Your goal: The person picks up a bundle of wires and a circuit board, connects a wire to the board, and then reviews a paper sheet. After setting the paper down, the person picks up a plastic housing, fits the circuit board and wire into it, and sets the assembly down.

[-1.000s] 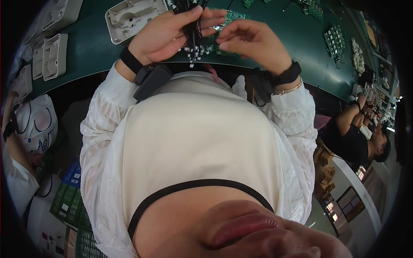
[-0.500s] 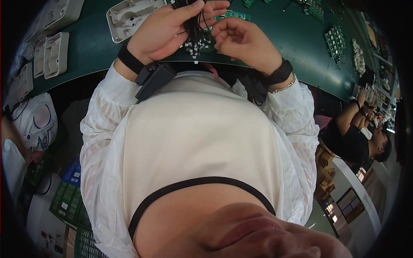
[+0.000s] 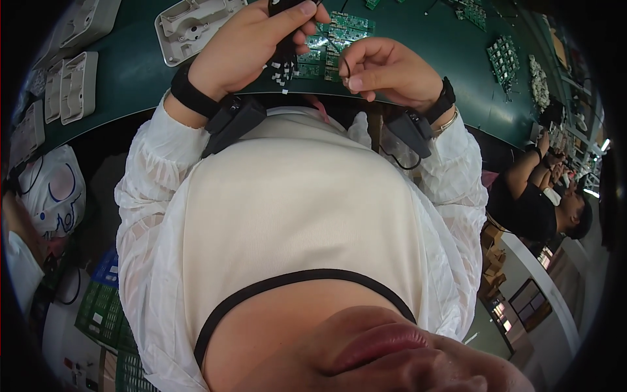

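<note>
Wires (image 3: 283, 65) with small white plugs hang from our left hand (image 3: 245, 46), which is closed around a dark part at the top edge, just above the worktop (image 3: 130, 72). Our right hand (image 3: 385, 68) now sits a little apart from it, fingers curled, thumb and forefinger pinching one thin black lead; a moment ago both hands were bunched together, so we judge one lead has been drawn out. Green boards (image 3: 326, 42) lie beneath, a grey housing (image 3: 189, 23) beside them.

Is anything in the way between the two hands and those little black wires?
Nothing visible. The left hand already grips the bundle of black wires, and the right hand pinches one thin black wire right beside it.
</note>
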A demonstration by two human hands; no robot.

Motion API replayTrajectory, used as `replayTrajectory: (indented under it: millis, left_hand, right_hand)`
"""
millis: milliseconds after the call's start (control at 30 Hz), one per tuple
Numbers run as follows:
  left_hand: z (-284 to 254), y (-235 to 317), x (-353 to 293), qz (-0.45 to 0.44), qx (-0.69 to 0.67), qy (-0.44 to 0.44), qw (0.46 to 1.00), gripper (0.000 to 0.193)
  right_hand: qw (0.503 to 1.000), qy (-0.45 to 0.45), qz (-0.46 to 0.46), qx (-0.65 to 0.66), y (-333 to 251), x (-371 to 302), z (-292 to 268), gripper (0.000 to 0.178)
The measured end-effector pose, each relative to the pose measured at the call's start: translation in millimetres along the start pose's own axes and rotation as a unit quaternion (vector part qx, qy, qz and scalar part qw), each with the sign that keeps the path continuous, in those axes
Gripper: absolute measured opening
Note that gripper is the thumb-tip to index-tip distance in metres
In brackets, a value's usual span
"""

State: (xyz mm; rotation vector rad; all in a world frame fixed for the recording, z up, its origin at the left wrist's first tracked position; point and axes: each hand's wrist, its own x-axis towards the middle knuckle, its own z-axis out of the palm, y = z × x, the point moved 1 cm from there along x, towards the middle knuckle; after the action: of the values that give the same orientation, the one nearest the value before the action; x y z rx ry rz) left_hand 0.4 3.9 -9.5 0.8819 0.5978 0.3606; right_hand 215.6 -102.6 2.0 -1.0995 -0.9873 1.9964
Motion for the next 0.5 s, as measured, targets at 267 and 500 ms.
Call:
replayTrajectory:
  millis: [267, 500]
  left_hand:
    - [-40.5, -21.4, 19.6, 0.183, -0.116, -0.222, 0.951, 0.027]
    - [-30.7, -22.4, -3.3, -0.019, -0.101, -0.096, 0.990, 0.031]
  right_hand:
    - [0.999, 0.016, -0.002, 0.043, 3.8, -8.9, -3.5, 0.009]
    - [0.963, 0.202, -0.112, -0.142, 2.8, -2.1, -12.9, 0.011]
